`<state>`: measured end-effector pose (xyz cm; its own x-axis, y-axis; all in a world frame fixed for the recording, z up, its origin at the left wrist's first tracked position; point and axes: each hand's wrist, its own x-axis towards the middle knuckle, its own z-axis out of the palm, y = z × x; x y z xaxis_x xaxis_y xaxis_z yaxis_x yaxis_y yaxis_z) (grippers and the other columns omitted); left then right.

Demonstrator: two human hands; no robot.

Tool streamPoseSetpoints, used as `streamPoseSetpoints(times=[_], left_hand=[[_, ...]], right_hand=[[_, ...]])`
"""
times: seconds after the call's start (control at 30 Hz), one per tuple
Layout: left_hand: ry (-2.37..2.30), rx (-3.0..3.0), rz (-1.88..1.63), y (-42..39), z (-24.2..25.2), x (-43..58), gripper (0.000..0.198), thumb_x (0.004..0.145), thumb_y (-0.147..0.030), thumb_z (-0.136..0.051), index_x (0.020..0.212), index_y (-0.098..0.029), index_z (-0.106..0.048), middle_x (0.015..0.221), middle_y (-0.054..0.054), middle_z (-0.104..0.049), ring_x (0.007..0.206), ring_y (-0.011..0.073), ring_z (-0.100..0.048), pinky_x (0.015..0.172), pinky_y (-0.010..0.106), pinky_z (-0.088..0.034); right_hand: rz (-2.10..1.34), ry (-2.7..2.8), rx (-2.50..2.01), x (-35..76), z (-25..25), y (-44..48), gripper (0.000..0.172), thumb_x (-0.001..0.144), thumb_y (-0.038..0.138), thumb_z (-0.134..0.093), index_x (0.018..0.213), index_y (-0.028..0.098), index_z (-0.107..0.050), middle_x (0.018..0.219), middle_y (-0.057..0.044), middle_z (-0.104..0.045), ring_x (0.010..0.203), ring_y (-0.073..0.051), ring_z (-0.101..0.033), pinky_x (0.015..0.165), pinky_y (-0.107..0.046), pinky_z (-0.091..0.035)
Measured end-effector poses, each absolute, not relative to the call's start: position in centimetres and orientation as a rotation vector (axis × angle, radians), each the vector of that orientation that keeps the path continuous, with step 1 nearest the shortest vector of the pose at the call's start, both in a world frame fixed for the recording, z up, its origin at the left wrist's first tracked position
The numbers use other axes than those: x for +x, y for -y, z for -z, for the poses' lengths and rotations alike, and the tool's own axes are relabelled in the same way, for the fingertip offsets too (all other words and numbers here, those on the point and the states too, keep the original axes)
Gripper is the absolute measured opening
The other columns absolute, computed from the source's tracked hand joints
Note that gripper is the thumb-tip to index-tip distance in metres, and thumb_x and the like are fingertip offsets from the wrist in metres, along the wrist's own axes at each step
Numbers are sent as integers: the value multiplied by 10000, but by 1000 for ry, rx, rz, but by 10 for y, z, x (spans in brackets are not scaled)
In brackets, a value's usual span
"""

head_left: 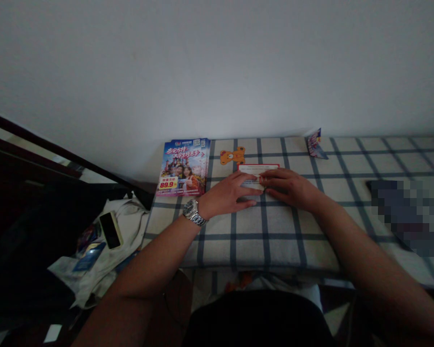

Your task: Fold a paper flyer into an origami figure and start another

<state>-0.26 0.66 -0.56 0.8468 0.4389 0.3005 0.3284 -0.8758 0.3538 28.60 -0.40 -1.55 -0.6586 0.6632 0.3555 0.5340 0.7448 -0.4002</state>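
A small white sheet of paper (252,168) with a red edge and lines of print lies on the checked cloth. My left hand (229,196), a metal watch (192,212) at its wrist, rests on the sheet's left part with fingers stretched out. From the other side my right hand (292,189) reaches over the sheet's right part, its fingers spread and slightly bent. The fingertips of both hands come close together over the paper. Much of the sheet is hidden under them.
A stack of colourful flyers (183,168) lies left of my hands. Beyond the sheet is a teddy bear picture (233,155). A folded flyer (316,144) stands near the wall. On the lower left, a phone (111,230) rests on a white bag (130,217). A dark, partly blurred object (386,197) lies at right.
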Motion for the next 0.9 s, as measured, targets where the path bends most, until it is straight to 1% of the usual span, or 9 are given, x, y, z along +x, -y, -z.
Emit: streamPoseSetpoints(times=[0.1, 0.27, 0.43, 0.67, 0.9], left_hand=[[-578, 2726, -555, -6, 5, -2, 361, 1027, -386, -672, 1381, -320, -697, 1524, 95, -540, 1425, 288, -504, 1240, 557, -433], [-574, 2739, -549, -7, 5, -2, 375, 1023, -395, -675, 1389, -315, -694, 1534, 100, -530, 1434, 298, -496, 1248, 566, -424], [-581, 2753, -537, -6, 7, -2, 357, 1041, -410, -643, 1374, -295, -699, 1529, 99, -531, 1429, 291, -494, 1245, 544, -433], [-604, 2746, -547, -5, 5, -1, 330, 1045, -389, -640, 1356, -298, -701, 1523, 86, -538, 1428, 282, -503, 1240, 529, -446], [-621, 2749, -538, -5, 8, -1, 322, 1053, -393, -625, 1343, -281, -712, 1505, 96, -551, 1420, 277, -521, 1243, 512, -444]], right_hand=[[-370, 2445, -901, 286, 16, 3, 324, 995, 247, -657, 1299, 308, -754, 1378, -91, -728, 1265, -321, -694, 1089, -567, -561], [-378, 2443, -900, 285, 16, 3, 325, 1009, 256, -642, 1313, 300, -747, 1372, -99, -727, 1263, -315, -693, 1083, -561, -566], [-376, 2440, -902, 285, 16, 4, 319, 1023, 267, -629, 1320, 280, -745, 1388, -107, -718, 1277, -315, -686, 1095, -557, -560], [-373, 2427, -938, 284, 15, 7, 320, 1024, 265, -625, 1314, 308, -752, 1386, -86, -724, 1288, -308, -684, 1108, -546, -566], [-356, 2415, -928, 282, 15, 8, 305, 1028, 255, -624, 1300, 270, -761, 1375, -110, -726, 1268, -307, -695, 1095, -536, -580]])
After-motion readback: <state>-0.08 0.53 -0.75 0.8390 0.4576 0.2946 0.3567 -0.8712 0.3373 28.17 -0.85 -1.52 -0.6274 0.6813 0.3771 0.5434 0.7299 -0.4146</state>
